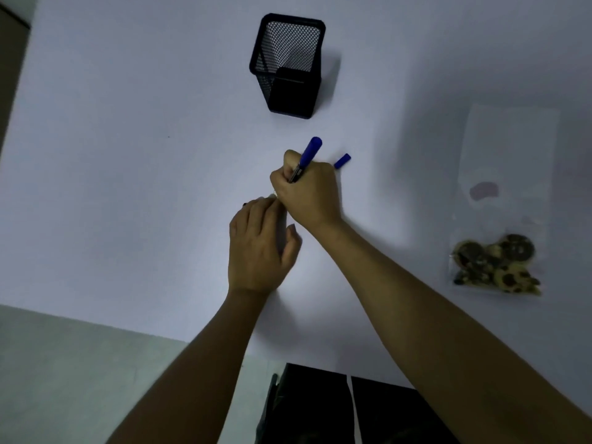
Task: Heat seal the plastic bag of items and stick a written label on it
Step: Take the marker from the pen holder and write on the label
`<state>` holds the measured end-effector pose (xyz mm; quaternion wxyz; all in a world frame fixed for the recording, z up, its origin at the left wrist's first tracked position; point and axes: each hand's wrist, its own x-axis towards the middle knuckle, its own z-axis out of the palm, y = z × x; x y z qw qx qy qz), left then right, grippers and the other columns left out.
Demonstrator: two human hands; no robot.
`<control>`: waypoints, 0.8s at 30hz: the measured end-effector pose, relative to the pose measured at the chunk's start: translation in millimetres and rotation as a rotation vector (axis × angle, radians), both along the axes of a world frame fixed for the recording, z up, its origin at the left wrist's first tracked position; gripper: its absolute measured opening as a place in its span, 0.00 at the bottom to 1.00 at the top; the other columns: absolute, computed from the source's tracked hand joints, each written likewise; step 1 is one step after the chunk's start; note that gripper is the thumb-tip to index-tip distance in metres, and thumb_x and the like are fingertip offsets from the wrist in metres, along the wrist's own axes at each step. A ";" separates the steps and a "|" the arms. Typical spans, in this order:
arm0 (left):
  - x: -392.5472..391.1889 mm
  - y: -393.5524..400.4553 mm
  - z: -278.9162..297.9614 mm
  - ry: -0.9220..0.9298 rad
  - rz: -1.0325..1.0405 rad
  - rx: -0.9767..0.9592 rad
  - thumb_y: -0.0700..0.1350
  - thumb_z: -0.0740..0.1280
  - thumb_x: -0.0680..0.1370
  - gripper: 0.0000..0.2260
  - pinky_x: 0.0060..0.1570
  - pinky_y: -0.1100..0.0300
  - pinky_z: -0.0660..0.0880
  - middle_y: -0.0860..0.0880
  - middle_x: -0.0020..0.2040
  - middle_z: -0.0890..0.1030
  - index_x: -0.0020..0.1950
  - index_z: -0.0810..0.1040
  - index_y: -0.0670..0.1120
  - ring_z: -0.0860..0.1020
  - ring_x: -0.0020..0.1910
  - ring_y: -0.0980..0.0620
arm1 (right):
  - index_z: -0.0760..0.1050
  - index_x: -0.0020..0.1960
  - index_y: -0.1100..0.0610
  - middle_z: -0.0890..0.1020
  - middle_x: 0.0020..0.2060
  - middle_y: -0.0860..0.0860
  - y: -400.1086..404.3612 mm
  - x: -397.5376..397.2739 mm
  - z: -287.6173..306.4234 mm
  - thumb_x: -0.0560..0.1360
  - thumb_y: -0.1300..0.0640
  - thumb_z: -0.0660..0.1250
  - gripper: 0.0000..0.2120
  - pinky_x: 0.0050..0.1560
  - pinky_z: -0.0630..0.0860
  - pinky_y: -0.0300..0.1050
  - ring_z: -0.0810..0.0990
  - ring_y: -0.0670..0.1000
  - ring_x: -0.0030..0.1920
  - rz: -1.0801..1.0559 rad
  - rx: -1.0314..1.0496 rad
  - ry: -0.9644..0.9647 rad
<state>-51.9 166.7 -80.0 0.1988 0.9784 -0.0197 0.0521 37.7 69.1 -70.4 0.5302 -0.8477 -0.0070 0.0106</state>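
Blue pen (306,158) pinched in right hand (309,193) grip, tip hidden; label unseen under flat-pressed left hand (259,248); sealed bag (498,264) lies well right.

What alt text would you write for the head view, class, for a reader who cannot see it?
The right hand writes with a blue marker while the left hand steadies something small on a white table. Its cap, a mesh pen holder and a clear plastic bag of items lie nearby.

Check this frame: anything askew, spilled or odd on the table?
Nothing stands out. The blue cap lies loose beside the right hand, which holds the uncapped marker. The mesh pen holder stands upright; the bag of items lies flat at right.
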 end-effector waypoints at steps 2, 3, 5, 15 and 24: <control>-0.7 -0.5 0.4 0.004 0.005 0.003 0.50 0.65 0.75 0.19 0.63 0.50 0.71 0.43 0.60 0.80 0.63 0.77 0.41 0.76 0.60 0.45 | 0.56 0.29 0.49 0.63 0.20 0.45 -3.0 2.2 2.7 0.72 0.64 0.65 0.23 0.26 0.64 0.38 0.64 0.47 0.22 0.010 0.039 0.039; -0.8 -1.0 1.4 0.003 0.007 0.008 0.50 0.65 0.76 0.20 0.63 0.51 0.70 0.44 0.61 0.80 0.64 0.76 0.41 0.75 0.60 0.45 | 0.57 0.28 0.50 0.63 0.20 0.45 -5.5 5.0 3.9 0.72 0.64 0.65 0.22 0.26 0.64 0.36 0.64 0.46 0.22 0.016 0.066 0.068; -1.3 -0.8 2.0 0.001 0.016 0.014 0.50 0.65 0.76 0.20 0.63 0.52 0.69 0.44 0.61 0.79 0.65 0.76 0.42 0.75 0.61 0.46 | 0.60 0.29 0.55 0.63 0.21 0.45 -9.0 10.4 4.1 0.71 0.64 0.66 0.19 0.26 0.63 0.31 0.64 0.45 0.22 0.046 0.102 0.125; -1.2 -0.1 0.7 -0.020 0.011 0.002 0.50 0.64 0.76 0.19 0.63 0.52 0.69 0.44 0.60 0.80 0.64 0.77 0.42 0.75 0.60 0.45 | 0.57 0.30 0.52 0.69 0.23 0.57 -1.6 3.9 2.3 0.71 0.64 0.65 0.20 0.26 0.70 0.49 0.66 0.52 0.24 -0.028 0.066 0.021; -1.2 -0.4 -1.9 -0.020 0.006 0.002 0.51 0.63 0.76 0.20 0.63 0.52 0.70 0.44 0.60 0.80 0.63 0.77 0.42 0.76 0.60 0.45 | 0.56 0.30 0.49 0.66 0.21 0.48 -2.5 2.1 -0.4 0.73 0.63 0.65 0.22 0.26 0.66 0.42 0.66 0.48 0.23 -0.005 -0.015 -0.014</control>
